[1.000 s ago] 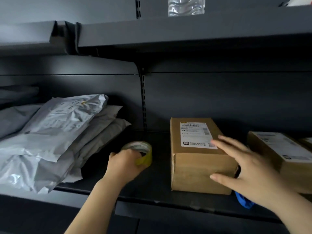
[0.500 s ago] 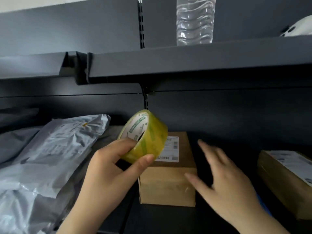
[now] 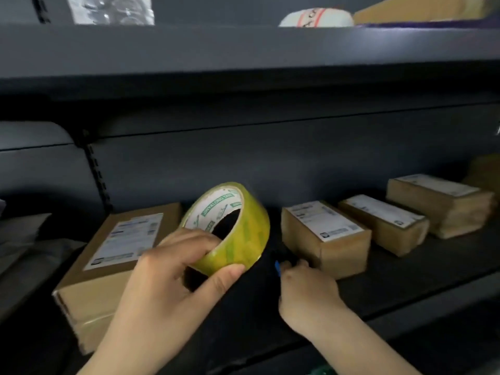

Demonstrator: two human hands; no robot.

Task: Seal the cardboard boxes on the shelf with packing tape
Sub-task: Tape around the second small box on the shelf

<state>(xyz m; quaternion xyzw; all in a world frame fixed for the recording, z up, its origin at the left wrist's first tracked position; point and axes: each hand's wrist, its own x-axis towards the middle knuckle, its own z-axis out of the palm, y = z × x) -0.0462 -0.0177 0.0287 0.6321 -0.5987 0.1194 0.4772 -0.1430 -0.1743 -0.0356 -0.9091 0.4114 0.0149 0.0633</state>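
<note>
My left hand (image 3: 165,288) grips a roll of yellowish clear packing tape (image 3: 230,228), lifted above the dark shelf (image 3: 405,288). Behind it lies a wide cardboard box (image 3: 108,266) with a white label on top. To the right stand three smaller labelled cardboard boxes: a near one (image 3: 324,236), a middle one (image 3: 384,223) and a far one (image 3: 441,204). My right hand (image 3: 305,290) is down on the shelf beside the near small box, fingers curled around a small blue object (image 3: 277,267), most of which is hidden.
The upper shelf (image 3: 243,50) hangs low over the boxes and carries a clear plastic bottle (image 3: 111,9), a white bundle (image 3: 316,17) and a cardboard box (image 3: 419,9). Grey mailer bags (image 3: 24,234) lie at the far left. Another brown box (image 3: 484,169) sits at the far right.
The view swung right, showing more boxes. My left hand still holds the tape roll. My right hand left the wide box and dropped to the blue object on the shelf.
</note>
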